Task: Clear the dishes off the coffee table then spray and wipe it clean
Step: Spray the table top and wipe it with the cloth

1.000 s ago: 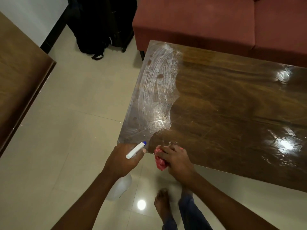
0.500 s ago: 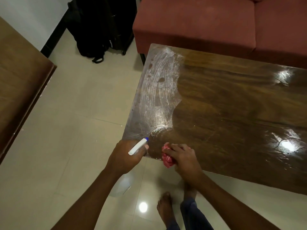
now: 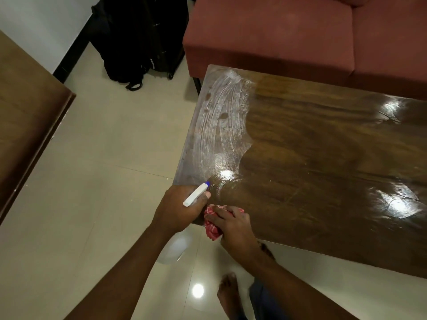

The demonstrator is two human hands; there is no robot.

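Right hand (image 3: 233,224) lies palm-down on the cloth (image 3: 212,228), fingers spread over the red wad and pressing it onto the table (image 3: 323,181) at its near edge; part of the cloth hangs off that edge. Compared with half a second ago, this hand and cloth sit slightly closer to the left hand, nearly touching it, where a second ago a clear gap separated them. Left hand (image 3: 179,210) is wrapped around the neck of the bottle (image 3: 196,197), thumb along the white trigger head, blue nozzle pointing up and away over the table's near left corner. This grasp is unchanged from the earlier frames. The bottle's pale body hangs below the hand, off the table, above the floor (image 3: 104,181). Both forearms reach forward from the bottom of the view, the right crossing the table's near edge.

Beyond the hands, a patch of white streaks (image 3: 219,125) covers the table's left end; the rest of the top is dark, wet-looking and glossy, with light glare. A red sofa (image 3: 288,31) stands against the far side. A black bag (image 3: 138,42) rests on the floor to the left of the sofa. A bare foot (image 3: 228,294) shows under the right forearm.
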